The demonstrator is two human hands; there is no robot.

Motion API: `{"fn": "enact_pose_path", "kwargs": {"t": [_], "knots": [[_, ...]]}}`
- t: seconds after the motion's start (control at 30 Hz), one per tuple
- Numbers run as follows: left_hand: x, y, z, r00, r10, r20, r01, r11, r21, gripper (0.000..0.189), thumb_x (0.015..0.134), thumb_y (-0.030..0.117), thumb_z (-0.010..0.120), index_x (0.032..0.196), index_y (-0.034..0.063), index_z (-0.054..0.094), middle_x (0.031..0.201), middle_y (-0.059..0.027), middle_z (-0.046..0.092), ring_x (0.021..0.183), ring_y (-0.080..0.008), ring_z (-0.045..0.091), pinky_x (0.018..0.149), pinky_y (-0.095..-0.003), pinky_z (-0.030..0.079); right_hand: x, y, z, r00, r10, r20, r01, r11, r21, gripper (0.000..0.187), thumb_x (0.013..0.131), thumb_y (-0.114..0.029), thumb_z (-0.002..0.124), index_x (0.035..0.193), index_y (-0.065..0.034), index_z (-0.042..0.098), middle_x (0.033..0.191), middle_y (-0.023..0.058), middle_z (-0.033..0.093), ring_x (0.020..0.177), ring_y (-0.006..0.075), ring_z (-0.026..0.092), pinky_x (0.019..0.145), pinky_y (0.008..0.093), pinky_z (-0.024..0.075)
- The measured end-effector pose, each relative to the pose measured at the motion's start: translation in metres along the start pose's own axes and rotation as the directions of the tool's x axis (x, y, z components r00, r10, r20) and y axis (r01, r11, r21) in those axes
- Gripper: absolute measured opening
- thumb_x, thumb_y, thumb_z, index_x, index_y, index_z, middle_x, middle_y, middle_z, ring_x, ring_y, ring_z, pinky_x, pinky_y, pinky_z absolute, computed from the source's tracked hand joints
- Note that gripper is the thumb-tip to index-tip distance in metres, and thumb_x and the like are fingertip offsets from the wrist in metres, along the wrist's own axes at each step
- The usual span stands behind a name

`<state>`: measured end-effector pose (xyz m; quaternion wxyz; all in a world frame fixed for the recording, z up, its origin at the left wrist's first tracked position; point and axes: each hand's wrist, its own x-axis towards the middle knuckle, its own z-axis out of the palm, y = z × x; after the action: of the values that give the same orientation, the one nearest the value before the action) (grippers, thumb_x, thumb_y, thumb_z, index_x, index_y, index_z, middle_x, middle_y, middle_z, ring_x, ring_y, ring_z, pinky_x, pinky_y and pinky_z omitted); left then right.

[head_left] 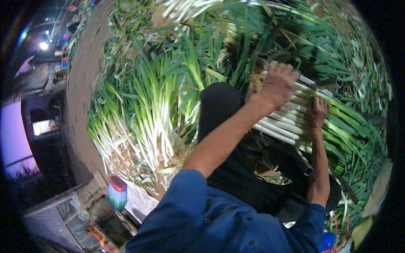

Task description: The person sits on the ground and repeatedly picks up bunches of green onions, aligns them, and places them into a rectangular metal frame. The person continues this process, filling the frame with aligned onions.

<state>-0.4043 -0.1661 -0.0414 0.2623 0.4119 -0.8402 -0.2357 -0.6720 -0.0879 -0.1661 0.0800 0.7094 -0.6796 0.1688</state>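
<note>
Several long Welsh onions (283, 121) lie side by side in a row before me, white shanks to the left, green leaves to the right. My left hand (280, 80) is over the far root-side part of the row with its fingers curled; what lies under them is hidden. Across the shanks, near where they turn green, my right hand (318, 110) grips the row from above. A square metal tube frame (308, 170) shows under the row at its near side. Brown roots (257, 80) stick out at the left end of the row.
Loose Welsh onions with roots (161, 136) stand heaped left of my dark-trousered knee (218, 98). More white shanks (190, 8) lie at the far side. Cut leaves (357, 132) cover the right. A blue container with a red top (117, 193) stands at lower left.
</note>
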Motion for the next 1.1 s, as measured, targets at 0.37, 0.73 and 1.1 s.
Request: {"fn": "enact_pose_path", "kwargs": {"t": [0.37,0.73,1.1], "knots": [[-0.319,-0.243,-0.090,0.463,-0.837,-0.293,0.886,0.442,0.137,0.039,0.094,0.034,0.059,0.090,-0.0035,0.067,0.085,-0.0265,0.069,0.079,-0.0422,0.066,0.071,-0.0484,0.051,0.003,0.001,0.004,0.998,-0.042,-0.053,0.036,0.995,-0.097,0.012,0.092,-0.019,0.066,0.092,-0.0081,0.061,0.089,0.0118,0.059,0.090,0.0338,0.056,0.080,0.0488,0.0417],[-0.341,-0.273,0.030,0.198,-0.947,-0.253,0.967,0.231,-0.110,0.039,0.086,0.030,0.068,0.109,-0.0024,0.064,0.106,-0.0286,0.067,0.099,-0.0433,0.065,0.083,-0.0532,0.051,-0.001,0.004,0.006,1.000,-0.012,-0.015,0.009,0.988,-0.154,0.009,0.092,-0.017,0.066,0.095,-0.0094,0.062,0.089,0.0106,0.061,0.088,0.0341,0.058,0.078,0.0475,0.0420],[-0.375,-0.214,0.007,0.670,-0.732,-0.122,0.742,0.660,0.117,0.032,0.083,0.009,0.061,0.113,-0.0001,0.062,0.103,-0.0246,0.064,0.093,-0.0438,0.061,0.078,-0.0512,0.052,-0.001,0.011,0.013,1.000,0.010,0.007,-0.008,0.978,-0.210,0.014,0.090,-0.022,0.068,0.091,-0.0108,0.059,0.088,0.0101,0.060,0.087,0.0344,0.057,0.077,0.0481,0.0417]]}}
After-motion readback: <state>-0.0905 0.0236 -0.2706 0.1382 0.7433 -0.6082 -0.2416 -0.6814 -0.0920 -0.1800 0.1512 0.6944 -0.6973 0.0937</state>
